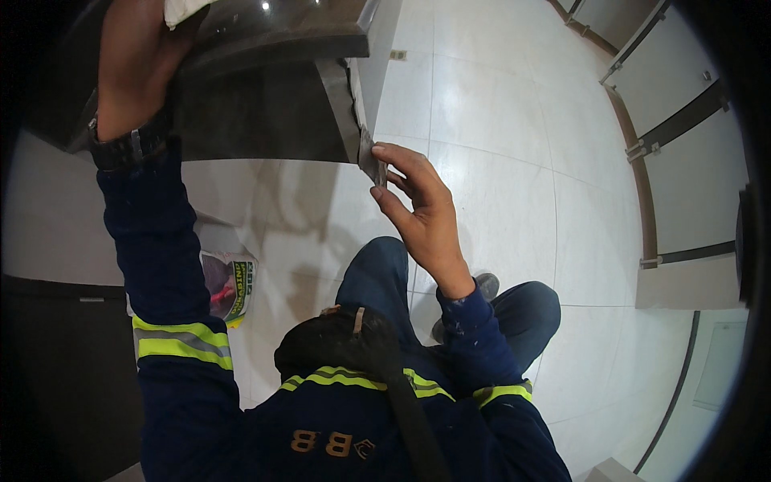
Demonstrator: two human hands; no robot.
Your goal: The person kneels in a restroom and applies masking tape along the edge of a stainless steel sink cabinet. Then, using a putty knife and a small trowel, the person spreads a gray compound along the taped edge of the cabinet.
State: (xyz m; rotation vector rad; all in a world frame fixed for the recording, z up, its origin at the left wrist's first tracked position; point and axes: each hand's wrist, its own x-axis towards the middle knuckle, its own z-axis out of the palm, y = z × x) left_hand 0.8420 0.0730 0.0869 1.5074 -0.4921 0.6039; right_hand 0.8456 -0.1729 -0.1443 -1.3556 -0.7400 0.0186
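My right hand pinches a thin grey flat piece between thumb and fingertips. That piece meets the lower corner of the dark counter's side edge, where a ragged pale line runs down the joint. Its exact kind is not clear. Up at the top left, my left hand is against the dark, glossy countertop, beside a crumpled white cloth-like thing. The fingers of that hand run out of the picture, so their grip is hidden. Under the countertop's front lip is a dark recessed panel.
A printed bag stands on the floor below the counter, near my left forearm. Dark cabinetry is at the lower left. Pale floor tiles spread to the right, toward white panels with dark frames. My bent knees are below my right hand.
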